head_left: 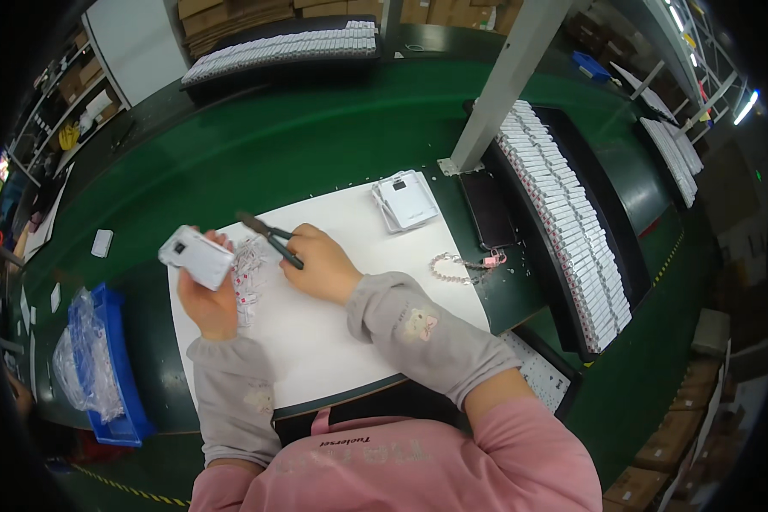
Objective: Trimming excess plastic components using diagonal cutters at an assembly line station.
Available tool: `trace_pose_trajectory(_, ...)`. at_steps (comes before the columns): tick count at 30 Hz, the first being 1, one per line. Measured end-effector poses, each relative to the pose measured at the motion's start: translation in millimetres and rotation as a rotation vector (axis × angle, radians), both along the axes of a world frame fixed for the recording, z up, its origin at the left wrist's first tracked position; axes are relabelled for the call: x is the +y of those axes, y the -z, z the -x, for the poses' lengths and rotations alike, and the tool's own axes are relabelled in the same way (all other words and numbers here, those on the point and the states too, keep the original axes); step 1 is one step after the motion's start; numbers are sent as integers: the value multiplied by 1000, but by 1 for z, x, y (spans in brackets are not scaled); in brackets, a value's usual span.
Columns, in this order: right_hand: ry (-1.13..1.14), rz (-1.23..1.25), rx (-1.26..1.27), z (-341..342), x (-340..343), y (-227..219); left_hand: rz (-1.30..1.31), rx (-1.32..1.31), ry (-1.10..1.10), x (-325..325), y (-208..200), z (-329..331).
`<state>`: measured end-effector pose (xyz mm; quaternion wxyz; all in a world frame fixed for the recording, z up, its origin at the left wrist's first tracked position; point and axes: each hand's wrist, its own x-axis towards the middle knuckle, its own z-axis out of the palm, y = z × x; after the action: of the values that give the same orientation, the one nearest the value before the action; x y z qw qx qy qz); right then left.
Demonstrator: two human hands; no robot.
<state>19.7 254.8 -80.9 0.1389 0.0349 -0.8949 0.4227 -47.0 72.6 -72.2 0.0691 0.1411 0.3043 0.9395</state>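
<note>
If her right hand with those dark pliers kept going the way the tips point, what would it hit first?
Likely nothing on the white mat: the pliers in the right hand point up-left, passing above the white device toward bare green table. Depth is unclear.

The person wears a pink top with small dark lettering near the chest. Grey knitted sleeve covers, each with a small pale cartoon patch, reach to both bare hands.

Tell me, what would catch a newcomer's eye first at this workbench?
Probably the two hands at the centre of the white mat: the left hand holds up a small white device, and the right hand grips dark cutters. Next, the long rows of white parts in a black tray on the right of the green table.
</note>
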Motion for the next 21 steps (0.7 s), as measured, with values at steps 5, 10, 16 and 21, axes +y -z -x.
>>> trace_pose_trajectory(5, 147, 378, 153, -7, 13, -1, 281, -18, 449, 25, 3, -24)
trace_pose_trajectory(10, 163, 409, 84, -7, 19, -3, 297, -11, 543, 33, 3, -33)
trace_pose_trajectory(16, 60, 418, 56, -8, 22, 1, 305, -24, 493, 32, -2, -37)
trace_pose_trajectory(21, -48, 892, -70, -16, 18, -8, 260, -61, 524, 28, -1, -37)
